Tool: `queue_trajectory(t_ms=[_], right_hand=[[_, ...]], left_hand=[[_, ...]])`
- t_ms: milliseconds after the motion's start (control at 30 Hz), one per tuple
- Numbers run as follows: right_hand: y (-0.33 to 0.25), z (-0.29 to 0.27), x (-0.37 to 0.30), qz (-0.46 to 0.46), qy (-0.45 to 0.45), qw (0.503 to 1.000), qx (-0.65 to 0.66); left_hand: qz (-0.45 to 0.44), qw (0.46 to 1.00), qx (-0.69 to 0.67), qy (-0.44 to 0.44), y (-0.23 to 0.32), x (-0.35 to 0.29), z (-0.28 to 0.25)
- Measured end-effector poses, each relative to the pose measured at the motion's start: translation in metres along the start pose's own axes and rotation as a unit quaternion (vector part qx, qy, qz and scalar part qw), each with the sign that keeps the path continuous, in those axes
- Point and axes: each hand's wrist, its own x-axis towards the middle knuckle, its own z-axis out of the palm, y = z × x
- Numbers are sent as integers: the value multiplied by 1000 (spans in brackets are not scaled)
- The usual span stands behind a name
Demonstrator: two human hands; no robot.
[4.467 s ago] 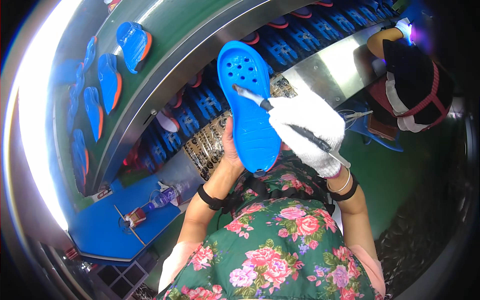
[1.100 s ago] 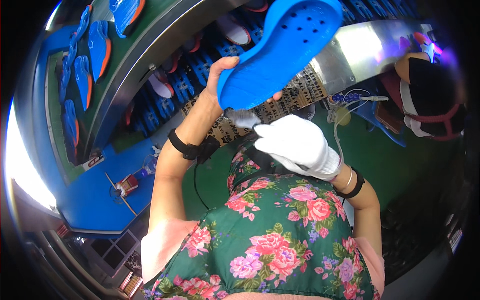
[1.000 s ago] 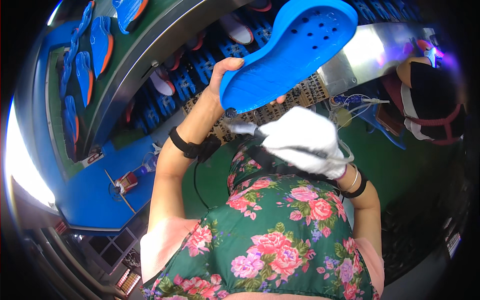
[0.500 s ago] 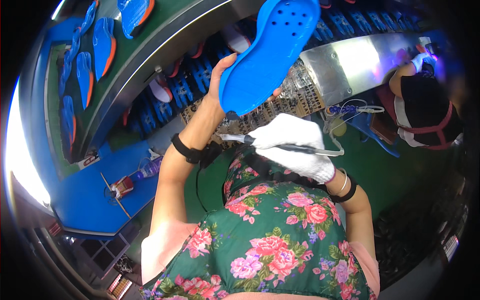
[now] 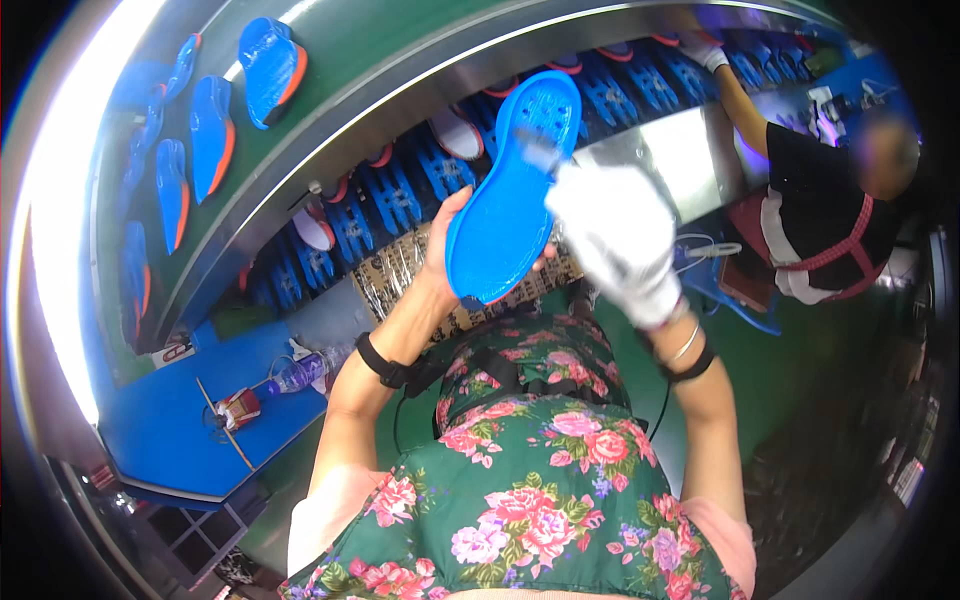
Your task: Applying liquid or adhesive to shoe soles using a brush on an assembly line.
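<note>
My left hand [image 5: 440, 245] grips a blue shoe sole [image 5: 500, 225] by its lower end, thumb on the left rim and fingertips showing at the right. The sole's hollow inner face, with a cluster of small holes at its far end, is turned toward me. My right hand [image 5: 620, 235], in a white glove, is closed around a slim brush [image 5: 542, 153]. Its pale tip is over the sole's upper part, just below the holes. Motion smears the brush and glove, so I cannot tell whether the tip touches the sole.
Blue soles with orange edges [image 5: 212, 140] lie on a green belt [image 5: 340, 60] at the far left. Below its metal edge, more blue pieces [image 5: 390, 195] stand in a row. A blue table [image 5: 170, 420] holds a purple bottle [image 5: 298, 372]. A co-worker [image 5: 820, 200] reaches toward the row at right.
The sole has come down and nearer to my body in my left hand. My right hand has lifted the brush up over it. The co-worker's arm now reaches toward the row.
</note>
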Motion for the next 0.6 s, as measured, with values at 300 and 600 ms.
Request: queue_trajectory(t_ms=[300,600], right_hand=[[-27,-40,-58,382,88,758,521],[-24,19,-96,454,71,774,435]], left_hand=[[153,977,139,-48,13,-15,67],[296,947,39,-117,124,23,129]])
